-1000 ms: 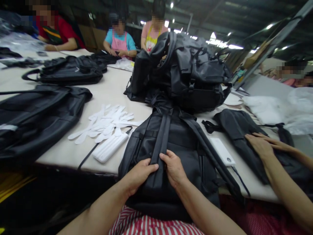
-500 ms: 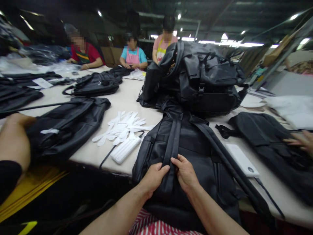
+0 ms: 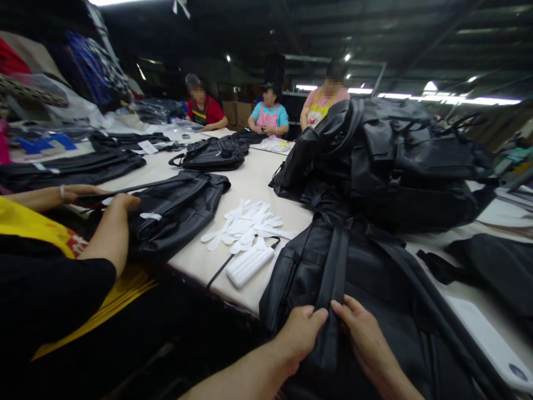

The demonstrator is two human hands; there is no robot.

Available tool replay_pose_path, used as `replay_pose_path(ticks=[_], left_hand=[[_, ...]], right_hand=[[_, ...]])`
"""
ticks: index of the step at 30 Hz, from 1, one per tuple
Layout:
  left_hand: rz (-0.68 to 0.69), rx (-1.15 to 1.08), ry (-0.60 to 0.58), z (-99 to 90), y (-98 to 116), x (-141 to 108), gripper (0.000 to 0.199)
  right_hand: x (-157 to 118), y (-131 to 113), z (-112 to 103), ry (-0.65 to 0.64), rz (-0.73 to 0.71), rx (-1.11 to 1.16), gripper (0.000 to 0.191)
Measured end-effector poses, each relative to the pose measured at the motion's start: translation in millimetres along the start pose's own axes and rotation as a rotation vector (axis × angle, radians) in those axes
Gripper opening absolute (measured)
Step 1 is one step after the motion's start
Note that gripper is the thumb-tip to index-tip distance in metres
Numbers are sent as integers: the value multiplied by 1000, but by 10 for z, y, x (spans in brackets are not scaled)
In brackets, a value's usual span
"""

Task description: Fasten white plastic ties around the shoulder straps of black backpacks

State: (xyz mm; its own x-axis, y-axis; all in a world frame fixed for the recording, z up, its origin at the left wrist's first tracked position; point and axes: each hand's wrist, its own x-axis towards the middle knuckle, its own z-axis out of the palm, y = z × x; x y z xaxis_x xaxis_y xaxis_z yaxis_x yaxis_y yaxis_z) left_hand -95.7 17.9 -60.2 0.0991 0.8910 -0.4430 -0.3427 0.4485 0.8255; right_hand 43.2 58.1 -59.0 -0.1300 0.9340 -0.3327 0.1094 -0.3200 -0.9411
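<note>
Left hand [image 3: 297,336] and right hand [image 3: 364,333] grasp a black backpack's [image 3: 300,278] shoulder strap [image 3: 335,266], six o'clock.
Fingers [image 3: 347,306] curl tightly on it; white cut-outs [image 3: 245,228] lie at eleven o'clock.

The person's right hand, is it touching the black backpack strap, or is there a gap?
Touching. The head view shows the right hand with its fingertips against the side of the black backpack strap.

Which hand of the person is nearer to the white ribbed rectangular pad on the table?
Left. The left hand is nearer, down and right of the white ribbed rectangular pad in view. The right hand is farther, beyond the black backpack strap.
</note>
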Motion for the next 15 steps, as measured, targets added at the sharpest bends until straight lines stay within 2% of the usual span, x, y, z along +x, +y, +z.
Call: replay_pose_path(ticks=[2,4,5,6,7,9,12,15], left_hand=[[22,30,37,-17,-74,51,37],[31,66,69,-29,-124,91,37],[33,88,76,-32,-132,100,36],[33,105,73,-33,-129,102,35],[26,121,66,-33,-117,97,33],[6,145,60,-30,-79,79,29],[-6,179,66,-33,-58,71,28],[11,212,64,-45,-104,107,29]], right_hand=[[86,-193,-162,112,-106,-409,37],[251,-486,-196,316,-377,-816,35],[365,-648,-132,367,-552,-964,34],[498,-805,-12,322,-736,-1067,31],[647,-946,159,210,-895,-1155,31],[966,-1153,596,-27,-1066,-1336,35],[1396,-1274,1235,-379,-1137,-1543,41],[1656,-1245,1617,-596,-1158,-1696,43]])
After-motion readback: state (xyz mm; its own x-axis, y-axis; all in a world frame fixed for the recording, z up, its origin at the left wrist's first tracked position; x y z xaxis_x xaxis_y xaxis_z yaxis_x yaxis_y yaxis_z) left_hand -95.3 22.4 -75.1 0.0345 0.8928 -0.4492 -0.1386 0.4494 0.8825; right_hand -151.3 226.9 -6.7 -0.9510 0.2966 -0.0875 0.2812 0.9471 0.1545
